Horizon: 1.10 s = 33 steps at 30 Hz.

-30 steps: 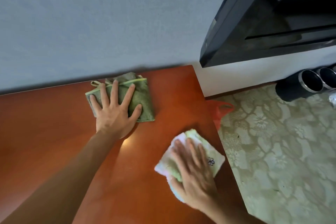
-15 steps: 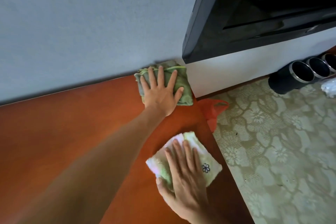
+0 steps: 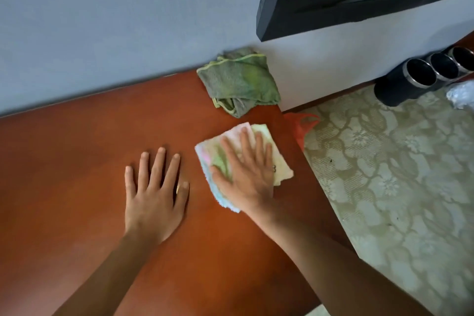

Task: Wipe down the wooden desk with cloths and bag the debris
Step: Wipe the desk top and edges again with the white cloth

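Flat, left hand (image 3: 154,196) on desk (image 3: 77,161), right hand (image 3: 247,174) pressing pastel cloth (image 3: 278,161)

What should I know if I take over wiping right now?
Left hand: flat and bare on the desk, holding nothing.
Right hand: flat, pressing the pastel cloth near the desk's right edge.
Green cloth: bunched in the far corner by the wall, let go.
Orange bag: hanging beside the desk's right edge.
Left: finish wiping, then bag the debris.
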Each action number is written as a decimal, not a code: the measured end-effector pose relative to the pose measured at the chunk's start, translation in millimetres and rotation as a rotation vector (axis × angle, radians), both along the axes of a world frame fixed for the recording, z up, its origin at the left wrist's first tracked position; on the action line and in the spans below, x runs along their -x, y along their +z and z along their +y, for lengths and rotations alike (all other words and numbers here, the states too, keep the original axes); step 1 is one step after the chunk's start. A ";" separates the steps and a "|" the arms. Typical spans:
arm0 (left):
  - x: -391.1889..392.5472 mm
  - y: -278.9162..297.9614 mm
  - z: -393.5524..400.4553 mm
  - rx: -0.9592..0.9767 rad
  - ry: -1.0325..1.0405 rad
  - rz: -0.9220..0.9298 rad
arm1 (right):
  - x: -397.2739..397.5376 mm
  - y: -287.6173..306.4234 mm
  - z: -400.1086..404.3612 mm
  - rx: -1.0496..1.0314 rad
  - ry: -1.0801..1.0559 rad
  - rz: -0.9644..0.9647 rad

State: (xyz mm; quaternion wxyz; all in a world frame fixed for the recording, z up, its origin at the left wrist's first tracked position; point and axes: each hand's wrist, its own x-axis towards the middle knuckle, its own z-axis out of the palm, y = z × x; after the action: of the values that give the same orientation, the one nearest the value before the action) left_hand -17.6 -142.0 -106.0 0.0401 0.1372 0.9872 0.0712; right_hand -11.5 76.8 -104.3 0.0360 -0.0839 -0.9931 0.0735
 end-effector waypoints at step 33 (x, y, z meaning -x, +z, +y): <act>-58.7 2.3 21.4 -0.142 0.116 0.148 | -158.4 -10.8 21.5 -0.017 -0.133 0.075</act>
State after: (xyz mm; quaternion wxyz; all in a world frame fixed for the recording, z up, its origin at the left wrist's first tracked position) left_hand 41.0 -120.6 -103.7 -0.0470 0.0871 0.9862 0.1326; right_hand 146.9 98.3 -115.1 0.0788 -0.1464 -0.9839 0.0654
